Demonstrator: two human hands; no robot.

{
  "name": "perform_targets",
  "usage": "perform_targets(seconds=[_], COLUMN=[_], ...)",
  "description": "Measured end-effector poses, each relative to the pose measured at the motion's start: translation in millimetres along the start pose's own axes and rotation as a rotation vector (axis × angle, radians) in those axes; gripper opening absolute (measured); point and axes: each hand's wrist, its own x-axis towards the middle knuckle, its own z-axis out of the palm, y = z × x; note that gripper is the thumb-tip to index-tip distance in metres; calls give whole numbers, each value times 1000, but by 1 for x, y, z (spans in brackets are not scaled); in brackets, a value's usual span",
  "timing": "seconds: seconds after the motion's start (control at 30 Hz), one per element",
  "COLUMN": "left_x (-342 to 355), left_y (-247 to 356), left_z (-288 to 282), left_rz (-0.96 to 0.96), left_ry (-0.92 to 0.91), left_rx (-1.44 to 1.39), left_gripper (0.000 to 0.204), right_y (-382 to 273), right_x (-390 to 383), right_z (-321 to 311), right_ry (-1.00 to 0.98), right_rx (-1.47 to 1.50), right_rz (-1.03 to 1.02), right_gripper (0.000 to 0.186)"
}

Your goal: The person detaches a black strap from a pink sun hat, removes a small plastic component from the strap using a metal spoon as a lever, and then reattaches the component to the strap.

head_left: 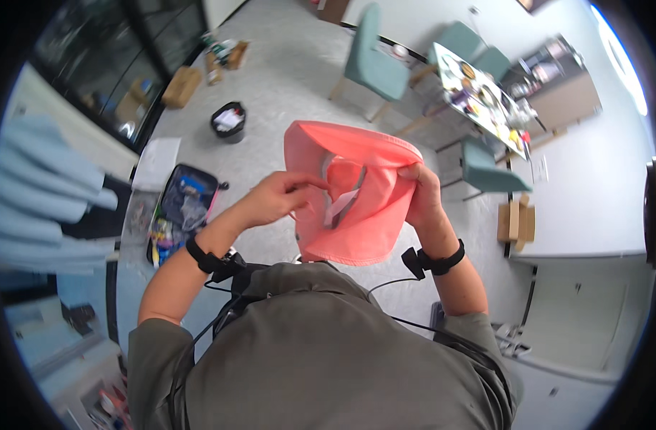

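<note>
Grey floor (278, 79), hat (371, 233) in right hand (425, 195)

Hat (389, 208) before the torso (321, 351), between left hand (274, 197) and right hand (423, 195); right hand on its right edge. Left, beyond the left forearm (224, 228): suitcase (206, 179) on floor (285, 64), bag (192, 214) inside. Bin (233, 135) ahead of suitcase, papers (230, 119) in it. Farther ahead, left: box (182, 87) by the glass door (91, 57). Ahead right: table (501, 132), clutter (478, 93) on top; chair (374, 66) left of it, two behind, one in front. Right: second box (514, 221) on floor, near wall (578, 204).
</note>
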Motion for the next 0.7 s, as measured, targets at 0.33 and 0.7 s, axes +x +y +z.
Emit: perform_targets(seconds=[0.33,0.7], left_x=[270,550], left_y=[62,39], left_z=[143,270], left_rz=[240,209], left_ry=[-250,-878], left_rx=[138,203], left_gripper=[58,22], right_y=[-107,-239], right_x=[-109,-142], right_z=[-193,-324], right_ry=[396,562], right_rx=[-16,-227], right_rz=[-302,-343], right_gripper=[51,23])
